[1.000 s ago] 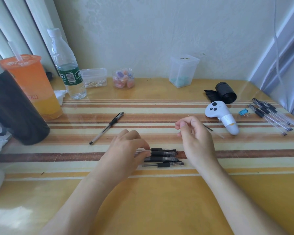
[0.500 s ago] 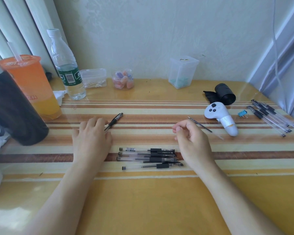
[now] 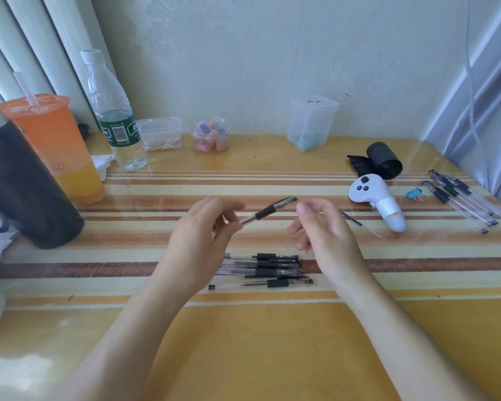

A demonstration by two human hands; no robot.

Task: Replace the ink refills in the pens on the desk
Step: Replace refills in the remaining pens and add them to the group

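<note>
My left hand [image 3: 203,235] holds a clear pen with a black grip [image 3: 268,211] above the desk, its tip end pointing up and to the right. My right hand [image 3: 323,230] hovers just right of that tip with fingers loosely curled and apart, holding nothing. Below the hands, several clear pens with black grips [image 3: 268,269] lie in a pile on the striped desk [image 3: 272,342]. A thin ink refill [image 3: 355,220] lies on the desk behind my right hand. Several more pens [image 3: 463,198] lie at the far right.
A white controller [image 3: 373,198], a blue binder clip [image 3: 412,193] and a black roll [image 3: 383,160] sit at the right. An orange drink cup [image 3: 55,149], a dark flask [image 3: 21,192] and a water bottle [image 3: 113,117] stand at the left. Small clear containers [image 3: 313,123] line the back wall.
My left hand went from the pile to the single pen lying at the left, picked it up and lifted it to the middle. My right hand rose slightly toward it.
</note>
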